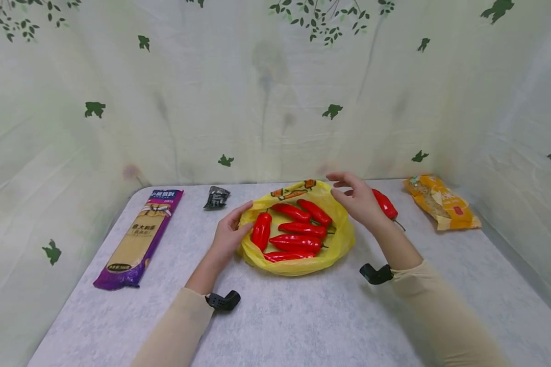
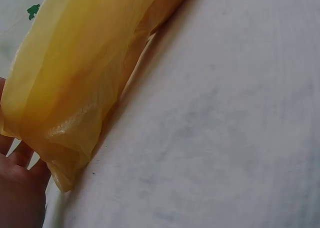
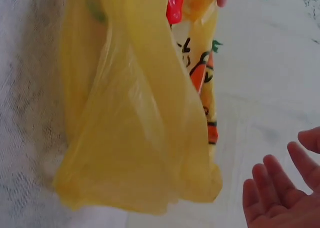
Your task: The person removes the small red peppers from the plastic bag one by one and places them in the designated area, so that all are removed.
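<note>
A yellow plastic bag (image 1: 344,245) lies on the table with its mouth spread wide and orange print along the far rim. Several glossy red peppers (image 1: 298,229) with dark stems rest inside it. My left hand (image 1: 228,233) holds the bag's left rim, thumb on the inner side and fingers outside; the left wrist view shows the fingers partly behind the plastic. By the far right rim is my right hand (image 1: 355,199), fingers spread and holding nothing; the right wrist view shows this hand (image 3: 285,193) apart from the bag. Another red pepper (image 1: 385,203) lies on the table just beyond the right forearm.
A purple pasta packet (image 1: 142,237) lies at the left of the table (image 1: 284,321). Near the back edge sits a small black wrapped packet (image 1: 217,197). An orange-yellow food bag (image 1: 441,203) is at the back right. A leaf-patterned curtain (image 1: 275,92) hangs behind.
</note>
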Demonstrator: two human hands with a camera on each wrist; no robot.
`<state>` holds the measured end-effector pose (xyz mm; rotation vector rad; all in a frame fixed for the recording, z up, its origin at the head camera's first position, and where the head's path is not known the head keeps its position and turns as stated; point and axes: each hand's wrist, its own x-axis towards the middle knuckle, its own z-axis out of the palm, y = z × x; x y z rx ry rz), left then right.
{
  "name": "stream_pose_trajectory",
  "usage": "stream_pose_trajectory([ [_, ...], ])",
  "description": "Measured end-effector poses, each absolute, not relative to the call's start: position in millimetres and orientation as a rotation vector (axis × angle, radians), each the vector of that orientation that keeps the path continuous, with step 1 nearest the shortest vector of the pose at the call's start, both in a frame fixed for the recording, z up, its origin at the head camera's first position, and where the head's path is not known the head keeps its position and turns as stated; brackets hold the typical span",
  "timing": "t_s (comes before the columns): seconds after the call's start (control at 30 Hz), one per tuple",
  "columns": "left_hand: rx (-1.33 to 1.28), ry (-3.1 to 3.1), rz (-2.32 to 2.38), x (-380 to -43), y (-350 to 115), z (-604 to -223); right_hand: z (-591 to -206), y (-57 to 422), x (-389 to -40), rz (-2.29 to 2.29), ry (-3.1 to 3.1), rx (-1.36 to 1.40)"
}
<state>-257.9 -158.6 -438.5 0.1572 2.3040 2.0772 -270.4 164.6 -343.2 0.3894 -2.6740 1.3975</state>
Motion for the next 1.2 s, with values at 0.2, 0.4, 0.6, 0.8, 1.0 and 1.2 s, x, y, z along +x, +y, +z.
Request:
stream_pose_trajectory([
  [0.2, 0.147, 2.291, 2.092, -256, -160, -440, -345, 152, -264, 1.423, -2.771, 0.602],
  [0.4, 0.17, 2.288, 2.107, -255, -161, -442, -352, 140, -258, 1.417, -2.876, 0.778],
  [0.6, 0.237, 2.285, 2.145, -254, -162, -446, -361, 131, -254, 1.384, -2.954, 0.936],
  [0.8, 0.241, 2.301, 2.136, -254, -162, -450, -372, 125, -252, 1.411, -3.057, 0.88],
  [1.0, 0.239, 2.313, 2.144, -253, -162, -451, -383, 119, -253, 1.36, -3.116, 0.894],
  [1.2, 0.234, 2.298, 2.152, -252, -162, -448, -386, 114, -251, 1.304, -3.135, 0.908],
])
